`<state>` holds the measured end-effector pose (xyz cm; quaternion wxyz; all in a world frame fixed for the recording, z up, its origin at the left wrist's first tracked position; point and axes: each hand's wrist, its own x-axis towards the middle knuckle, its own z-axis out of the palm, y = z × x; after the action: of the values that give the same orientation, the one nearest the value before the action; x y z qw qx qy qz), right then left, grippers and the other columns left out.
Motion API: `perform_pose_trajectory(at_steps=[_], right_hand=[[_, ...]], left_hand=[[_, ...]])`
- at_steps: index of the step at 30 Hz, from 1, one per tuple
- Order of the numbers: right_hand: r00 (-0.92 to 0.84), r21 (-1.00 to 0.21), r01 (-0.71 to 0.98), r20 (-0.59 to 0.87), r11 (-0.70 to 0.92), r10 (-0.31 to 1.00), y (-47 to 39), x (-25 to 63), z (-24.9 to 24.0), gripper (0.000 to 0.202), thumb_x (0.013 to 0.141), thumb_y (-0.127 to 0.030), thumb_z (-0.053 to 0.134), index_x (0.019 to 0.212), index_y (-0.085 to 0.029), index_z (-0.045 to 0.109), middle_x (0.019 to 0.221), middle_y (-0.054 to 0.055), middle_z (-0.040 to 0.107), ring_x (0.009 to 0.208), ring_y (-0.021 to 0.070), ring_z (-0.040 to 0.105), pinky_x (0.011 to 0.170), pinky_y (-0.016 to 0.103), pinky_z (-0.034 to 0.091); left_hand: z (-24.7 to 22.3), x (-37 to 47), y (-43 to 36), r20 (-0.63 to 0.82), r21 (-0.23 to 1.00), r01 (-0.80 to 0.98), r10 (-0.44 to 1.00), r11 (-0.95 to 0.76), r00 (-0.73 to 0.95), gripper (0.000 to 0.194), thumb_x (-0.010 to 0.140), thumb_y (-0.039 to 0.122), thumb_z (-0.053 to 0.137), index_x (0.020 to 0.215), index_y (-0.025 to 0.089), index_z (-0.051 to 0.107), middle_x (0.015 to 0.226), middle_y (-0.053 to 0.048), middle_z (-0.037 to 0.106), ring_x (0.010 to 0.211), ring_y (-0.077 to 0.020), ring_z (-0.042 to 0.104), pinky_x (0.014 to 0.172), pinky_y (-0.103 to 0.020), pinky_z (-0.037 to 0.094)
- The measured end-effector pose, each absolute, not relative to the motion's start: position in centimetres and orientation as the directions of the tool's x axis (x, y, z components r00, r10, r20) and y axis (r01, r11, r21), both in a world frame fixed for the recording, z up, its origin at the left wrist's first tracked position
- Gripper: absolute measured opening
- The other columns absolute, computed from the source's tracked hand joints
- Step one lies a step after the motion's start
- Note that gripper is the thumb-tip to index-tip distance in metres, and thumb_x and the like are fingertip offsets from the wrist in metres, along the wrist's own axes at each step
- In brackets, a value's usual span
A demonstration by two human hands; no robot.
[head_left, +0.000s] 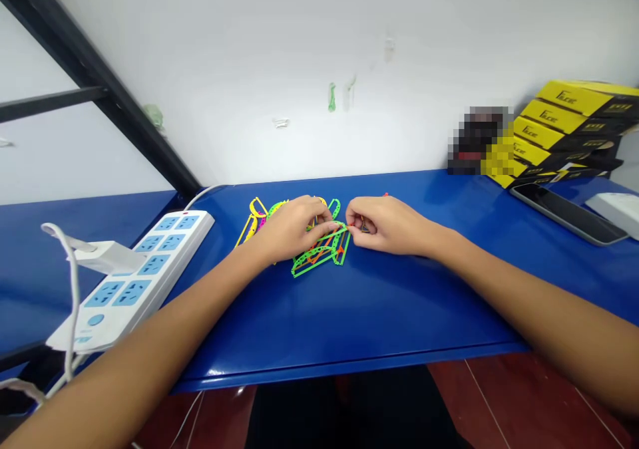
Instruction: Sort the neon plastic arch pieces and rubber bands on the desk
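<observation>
Coloured plastic pieces, mostly green, yellow and orange, lie in a loose pile on the blue table [389, 309]. My left hand [299, 226] is over the pile, its thumb and fingers closed on a green plastic piece [329, 231]. Close on its right, my right hand [382, 224] pinches the right end of the same green piece. More green pieces [314, 261] lie just below my hands, with orange bits among them. Yellow pieces [248, 228] stick out to the left of my left hand, which hides part of the pile.
A white power strip [164, 263] with a plugged-in white adapter [112, 257] and cable lies at the left. Yellow and black boxes [554, 126] are stacked at the back right, near a dark phone [566, 213]. A white wall stands behind.
</observation>
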<state>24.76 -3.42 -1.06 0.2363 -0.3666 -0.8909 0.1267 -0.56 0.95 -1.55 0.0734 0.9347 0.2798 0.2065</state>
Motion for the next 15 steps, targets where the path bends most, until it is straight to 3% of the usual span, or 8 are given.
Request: perform_pose_trajectory(at_steps=[6, 15], right_hand=[[-0.608, -0.397, 0.622, 0.298, 0.675, 0.736, -3.36, 24.91, -1.03, 0.02, 0.085, -0.008, 0.058, 0.1, -0.02, 0.063, 0.072, -0.004, 0.061, 0.063, 0.0141, 0.054, 0.066, 0.026, 0.032], [-0.582, -0.415, 0.609, 0.345, 0.675, 0.737, -2.73, 25.19, -1.55, 0.017, 0.098, -0.015, 0.057, 0.11, -0.015, 0.069, 0.081, 0.001, 0.068, 0.068, 0.015, 0.06, 0.068, 0.026, 0.038]], left_hand=[[-1.77, -0.7, 0.94, 0.37, 0.215, 0.54, 0.579, -0.814, 0.726, 0.026, 0.111, 0.043, 0.06, 0.101, 0.02, 0.065, 0.089, -0.004, 0.072, 0.078, -0.0213, 0.066, 0.072, -0.031, 0.044], [-1.97, -1.21, 1.41, 0.481, 0.09, 0.528, 0.501, -0.844, 0.719, 0.026, 0.113, 0.044, 0.057, 0.103, 0.02, 0.065, 0.09, -0.005, 0.074, 0.082, -0.022, 0.068, 0.076, -0.032, 0.048]])
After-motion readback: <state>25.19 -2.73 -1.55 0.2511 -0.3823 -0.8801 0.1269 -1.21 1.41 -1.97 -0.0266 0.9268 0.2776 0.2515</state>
